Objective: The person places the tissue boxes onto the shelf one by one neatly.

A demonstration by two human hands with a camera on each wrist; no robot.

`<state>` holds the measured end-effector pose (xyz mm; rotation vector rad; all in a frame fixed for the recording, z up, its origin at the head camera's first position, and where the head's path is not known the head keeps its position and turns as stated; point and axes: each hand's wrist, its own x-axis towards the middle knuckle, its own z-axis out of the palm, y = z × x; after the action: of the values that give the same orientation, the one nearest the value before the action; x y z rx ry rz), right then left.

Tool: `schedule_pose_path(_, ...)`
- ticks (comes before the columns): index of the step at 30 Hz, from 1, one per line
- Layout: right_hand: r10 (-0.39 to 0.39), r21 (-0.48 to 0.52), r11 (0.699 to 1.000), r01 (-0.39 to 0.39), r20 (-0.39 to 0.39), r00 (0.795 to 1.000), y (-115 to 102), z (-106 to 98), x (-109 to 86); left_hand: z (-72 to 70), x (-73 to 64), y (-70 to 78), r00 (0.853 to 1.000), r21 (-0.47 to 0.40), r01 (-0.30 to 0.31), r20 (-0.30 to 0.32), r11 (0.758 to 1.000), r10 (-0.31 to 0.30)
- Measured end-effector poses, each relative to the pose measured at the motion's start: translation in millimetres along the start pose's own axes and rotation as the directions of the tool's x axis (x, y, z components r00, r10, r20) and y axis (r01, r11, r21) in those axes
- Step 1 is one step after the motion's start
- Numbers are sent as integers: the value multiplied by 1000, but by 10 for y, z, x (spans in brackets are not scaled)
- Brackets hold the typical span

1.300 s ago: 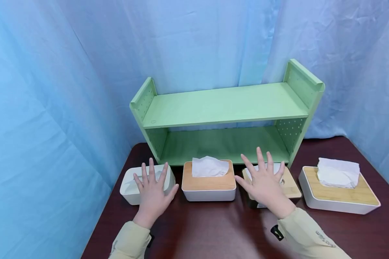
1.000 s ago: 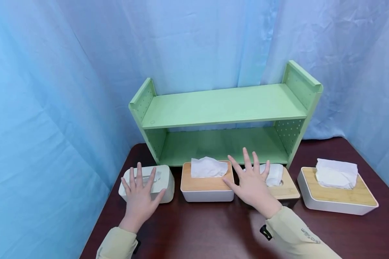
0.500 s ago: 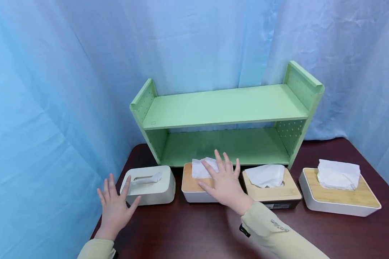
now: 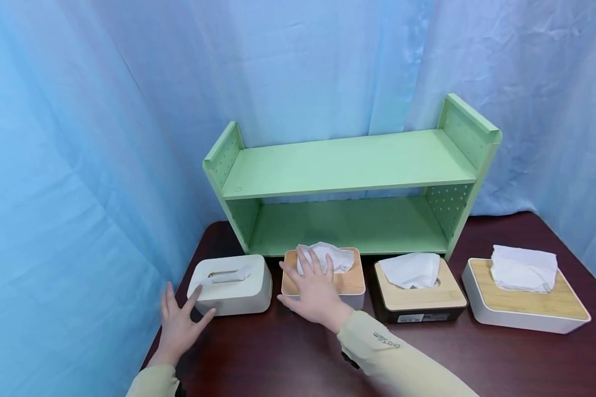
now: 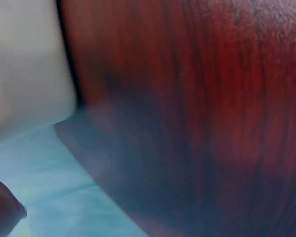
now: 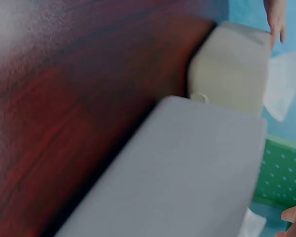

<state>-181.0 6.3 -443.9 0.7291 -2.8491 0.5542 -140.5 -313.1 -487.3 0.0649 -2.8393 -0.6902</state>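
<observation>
My left hand (image 4: 176, 325) reaches the left front corner of an off-white tissue box (image 4: 243, 300), fingers spread, index fingertip overlapping the box's edge. In the left wrist view that off-white box (image 5: 29, 64) fills the upper left corner. My right hand (image 4: 314, 295), fingers spread, lies over the left part of a second tissue box (image 4: 352, 281) with a wooden lid and white sides. A tissue (image 4: 342, 260) sticks out of that lid, partly behind the fingers. The right wrist view shows the second box's plain side (image 6: 172, 168) up close.
To the right stand a tissue box with a dark base (image 4: 427, 300) and another white one with a wooden lid (image 4: 521, 311). Behind the row rises a green two-tier shelf (image 4: 347, 162). Blue curtains (image 4: 318, 66) enclose the dark red table (image 4: 278, 358).
My right hand has swept left from the dark-based tissue box to the second one. My left hand has drawn back left off the off-white box, then edged slightly toward its corner. The boxes stay put.
</observation>
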Motion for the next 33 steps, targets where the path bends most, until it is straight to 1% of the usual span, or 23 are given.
schedule_pose_path(2,-14,-10,1000,14,25,1000,-39,54,25,39,14,-24,998,-36,50,47,998,-49)
schedule_pose_path(4,-32,-11,999,32,37,999,-81,108,56,69,26,-41,991,-75,105,86,992,-99)
schedule_pose_path(7,-48,-7,999,48,42,998,-143,176,112,113,52,-56,984,-116,154,111,981,-142)
schedule_pose_path(11,-53,-2,999,53,43,998,-225,246,192,164,81,-62,978,-169,187,121,968,-168)
schedule_pose_path(14,-61,30,998,59,48,997,-293,303,259,191,83,-71,975,-208,209,125,956,-186)
schedule_pose_path(17,-60,105,993,55,42,997,-373,355,323,216,72,-84,973,-238,223,121,945,-199)
schedule_pose_path(20,-49,205,978,39,43,998,-473,384,366,246,56,-90,974,-279,220,113,935,-196)
schedule_pose_path(21,-39,247,969,26,47,998,-507,395,377,254,52,-92,975,-292,219,109,931,-195)
schedule_pose_path(23,-1,350,936,-24,72,997,-575,419,400,264,54,-95,977,-321,212,100,923,-190)
schedule_pose_path(24,28,412,909,-65,96,995,-605,435,411,266,59,-96,978,-335,207,96,919,-185)
schedule_pose_path(26,87,534,832,-151,143,986,-653,477,441,265,77,-103,981,-364,196,83,911,-177)
schedule_pose_path(27,117,581,791,-192,165,979,-670,498,458,266,90,-108,982,-380,190,79,905,-173)
schedule_pose_path(28,143,615,757,-223,178,974,-682,519,473,268,105,-113,982,-398,187,78,898,-171)
schedule_pose_path(29,163,634,733,-245,186,969,-689,546,488,272,120,-120,983,-416,184,79,890,-166)
schedule_pose_path(30,178,649,717,-255,183,967,-690,573,500,277,136,-127,983,-436,185,84,881,-165)
schedule_pose_path(31,191,657,709,-256,170,967,-690,594,510,284,150,-137,983,-454,183,88,872,-160)
schedule_pose_path(33,217,653,716,-245,125,968,-680,646,525,296,172,-154,982,-486,190,98,853,-163)
